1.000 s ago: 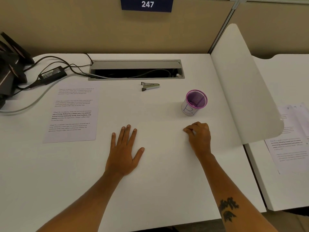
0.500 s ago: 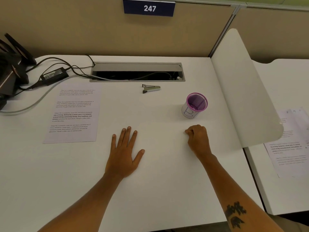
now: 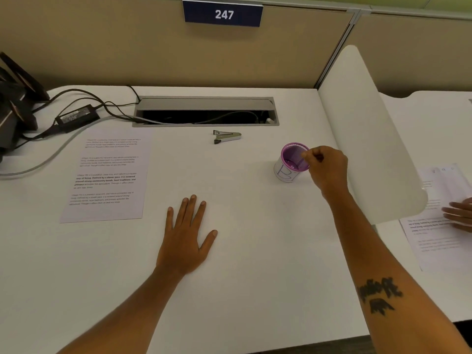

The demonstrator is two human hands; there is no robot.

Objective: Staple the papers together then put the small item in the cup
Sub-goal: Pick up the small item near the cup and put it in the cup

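Observation:
The printed papers (image 3: 107, 175) lie flat at the left of the white desk (image 3: 255, 277). A small grey stapler (image 3: 227, 136) rests near the back, its jaws pointing left. A white cup with a purple mesh rim (image 3: 288, 172) stands at the right. My right hand (image 3: 329, 167) hovers at the cup's right rim, thumb and forefinger pinched together over the opening; the small item is hidden between the fingertips. My left hand (image 3: 186, 238) lies flat on the desk, fingers spread, holding nothing.
A cable slot (image 3: 204, 102) runs along the back, with a power adapter (image 3: 76, 117) and cables to its left and black equipment (image 3: 15, 98) at the far left. A white divider (image 3: 370, 139) rises right of the cup. Beyond it, another person's hand (image 3: 459, 213) rests on papers (image 3: 434, 238).
My right hand has lifted off the desk and moved forward to the cup's rim, fingers still pinched. My left hand has stayed flat. Another person's hand has appeared at the right.

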